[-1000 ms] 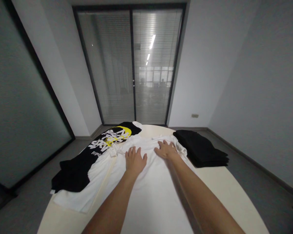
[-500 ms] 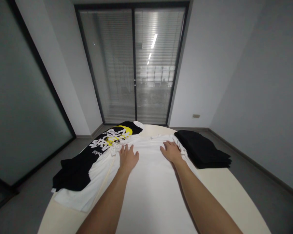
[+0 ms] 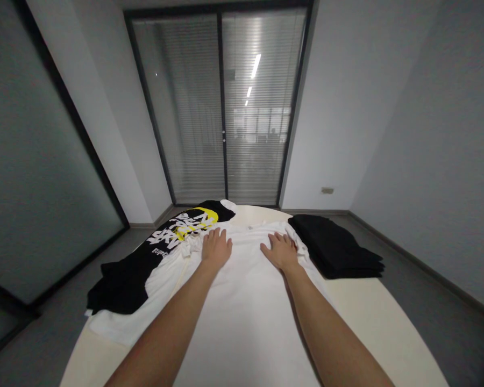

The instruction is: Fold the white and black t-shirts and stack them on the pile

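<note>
A white T-shirt (image 3: pixel 246 301) lies spread over the table in front of me, its collar at the far end. My left hand (image 3: pixel 216 248) rests palm down on its upper left part, fingers stretched out. On the upper right part, beside the bunched sleeve, my right hand (image 3: pixel 281 251) lies flat with thumb and fingers apart. Neither hand grips the cloth. Left of the white shirt is a black T-shirt (image 3: pixel 125 285) with white and yellow print, next to more white cloth (image 3: pixel 116 328).
A folded black stack of cloth (image 3: pixel 334 247) sits on the right side of the pale table (image 3: pixel 371 306), whose edge curves. Beyond the table are glass doors with blinds (image 3: pixel 226 107) and a grey wall with a socket (image 3: pixel 327 191).
My left hand has moved slightly forward and right over the white T-shirt, its fingers now closer together. My right hand has shifted only a little, to the left.
</note>
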`<state>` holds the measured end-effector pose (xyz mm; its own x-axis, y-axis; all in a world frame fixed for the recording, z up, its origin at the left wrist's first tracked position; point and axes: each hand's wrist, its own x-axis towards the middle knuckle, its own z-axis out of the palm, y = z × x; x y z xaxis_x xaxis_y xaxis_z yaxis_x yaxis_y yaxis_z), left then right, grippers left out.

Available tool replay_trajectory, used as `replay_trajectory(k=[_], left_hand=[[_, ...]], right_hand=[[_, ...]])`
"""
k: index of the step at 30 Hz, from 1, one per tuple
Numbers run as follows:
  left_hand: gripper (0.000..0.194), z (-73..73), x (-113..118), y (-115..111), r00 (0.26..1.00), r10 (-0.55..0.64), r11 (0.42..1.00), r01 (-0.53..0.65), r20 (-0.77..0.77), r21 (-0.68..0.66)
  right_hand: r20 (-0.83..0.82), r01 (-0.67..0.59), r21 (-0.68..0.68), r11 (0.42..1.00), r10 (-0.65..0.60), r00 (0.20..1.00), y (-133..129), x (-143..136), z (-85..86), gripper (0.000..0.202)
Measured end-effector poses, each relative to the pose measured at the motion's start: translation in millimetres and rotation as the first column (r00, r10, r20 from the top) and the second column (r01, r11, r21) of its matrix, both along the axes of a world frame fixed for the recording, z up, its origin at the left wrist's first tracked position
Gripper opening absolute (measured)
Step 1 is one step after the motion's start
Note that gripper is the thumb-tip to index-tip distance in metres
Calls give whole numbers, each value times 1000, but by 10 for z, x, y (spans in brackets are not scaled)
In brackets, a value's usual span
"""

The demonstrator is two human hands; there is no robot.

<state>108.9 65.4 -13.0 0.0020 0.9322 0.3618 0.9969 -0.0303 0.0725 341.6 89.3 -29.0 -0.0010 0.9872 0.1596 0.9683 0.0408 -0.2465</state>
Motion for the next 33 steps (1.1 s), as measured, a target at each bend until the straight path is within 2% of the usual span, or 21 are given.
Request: replay_trajectory(k=[5,9,12,15,18,22,29,33], left_hand=[[48,-13,5,321,999,-46,994,44,-15,-98],[50,-107,-39,535,1000,-17,989,15,-11,-150],[50,-142,-32,605,1000,4,987,-5,-3,-161],[50,-134,90,538,1000,7,993,-6,9,-114],[47,-134,283,371,999,-7,998,9,32,-55],[51,-187,447,182,998,-19,999,21,66,-38],[57,-220,413,57,993,29,998,-22,112,-66],[57,-223,394,-23,991,34,997,-24,127,-75]], right_hand=[[-22,4,-2,1000,-4,1000,7,7,-11,65],[-40,21,21,1000,-20,999,-5,8,-9,65],[-26,13,-8,1000,-14,1000,-4,11,0,66],[-17,-4,-33,999,3,1000,5,12,15,65],[-30,10,-51,999,-11,999,0,-8,29,66],[-17,66,-6,998,-67,998,-69,-74,42,63],[10,119,135,984,-121,993,-205,-132,48,59],[71,23,258,966,-42,997,-203,-123,48,50]])
